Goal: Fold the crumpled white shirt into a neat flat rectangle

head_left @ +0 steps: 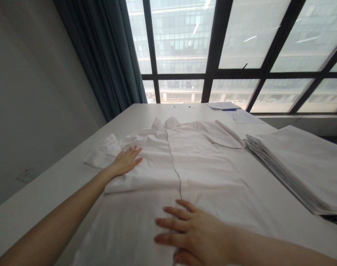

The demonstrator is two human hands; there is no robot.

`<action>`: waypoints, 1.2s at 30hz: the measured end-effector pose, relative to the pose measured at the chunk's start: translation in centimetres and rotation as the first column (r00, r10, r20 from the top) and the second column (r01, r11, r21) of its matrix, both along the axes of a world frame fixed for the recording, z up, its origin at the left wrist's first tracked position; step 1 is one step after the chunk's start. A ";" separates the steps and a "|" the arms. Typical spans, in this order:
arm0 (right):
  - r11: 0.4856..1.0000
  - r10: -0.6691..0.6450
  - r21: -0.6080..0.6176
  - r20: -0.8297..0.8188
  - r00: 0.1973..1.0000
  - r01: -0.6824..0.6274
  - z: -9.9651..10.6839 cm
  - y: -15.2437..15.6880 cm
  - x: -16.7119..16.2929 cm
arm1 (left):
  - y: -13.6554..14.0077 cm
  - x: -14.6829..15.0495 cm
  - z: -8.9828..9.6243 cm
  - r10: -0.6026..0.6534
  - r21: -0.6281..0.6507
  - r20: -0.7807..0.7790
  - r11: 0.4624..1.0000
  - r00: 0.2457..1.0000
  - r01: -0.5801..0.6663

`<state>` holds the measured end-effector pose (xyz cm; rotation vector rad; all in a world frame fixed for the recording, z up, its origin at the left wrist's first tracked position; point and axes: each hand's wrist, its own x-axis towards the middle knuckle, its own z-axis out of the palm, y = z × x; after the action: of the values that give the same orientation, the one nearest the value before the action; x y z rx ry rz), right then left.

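Note:
A white short-sleeved garment (151, 170) with a collar lies spread out on the white table, its collar toward the window. A dark line runs down its front, and a chest pocket shows faintly on the right side. My left hand (126, 160) rests flat on the garment's left side, below the crumpled left sleeve (103, 151), fingers spread. Lower down, near the front line, my right hand (193, 232) is over the cloth with its fingers apart; whether it presses on the cloth I cannot tell. The right sleeve (226, 135) lies flatter. The garment's lower end runs out of view.
A thick stack of white sheets (303, 162) lies on the right of the table (102, 135). At the far end are papers (223, 106) and a blue pen (229, 109). A wall stands on the left, with a dark blue curtain (110, 55) beside the window.

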<state>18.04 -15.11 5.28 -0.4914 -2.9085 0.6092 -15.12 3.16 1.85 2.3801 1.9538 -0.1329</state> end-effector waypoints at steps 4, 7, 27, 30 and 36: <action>0.990 0.106 0.092 -0.025 0.994 -0.103 -1.0 -1.2 0.6 | 0.8 -0.8 0.0 -0.034 -0.013 0.024 0.999 0.999 0.034; 0.990 0.133 0.055 -0.046 0.990 -0.130 -0.3 -1.8 0.5 | 1.8 -1.2 -0.2 -0.057 -0.009 0.039 0.998 0.998 0.057; 0.694 -0.708 0.252 0.071 0.703 0.674 -4.3 9.0 10.4 | 4.1 0.7 1.4 -0.166 0.067 -0.144 0.982 0.976 0.177; 0.641 -0.752 0.297 0.061 0.656 0.707 -3.6 8.6 9.8 | 3.3 2.9 1.9 -0.136 0.155 -0.164 0.975 0.977 0.162; 0.844 -0.495 0.181 -0.102 0.863 0.506 -0.6 2.4 6.6 | -5.6 8.9 1.5 -0.337 0.313 0.009 0.895 0.942 0.317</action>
<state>24.61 -12.70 4.67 -1.1329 -2.5803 0.2392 -6.25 -2.47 3.30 2.8570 1.6299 0.2506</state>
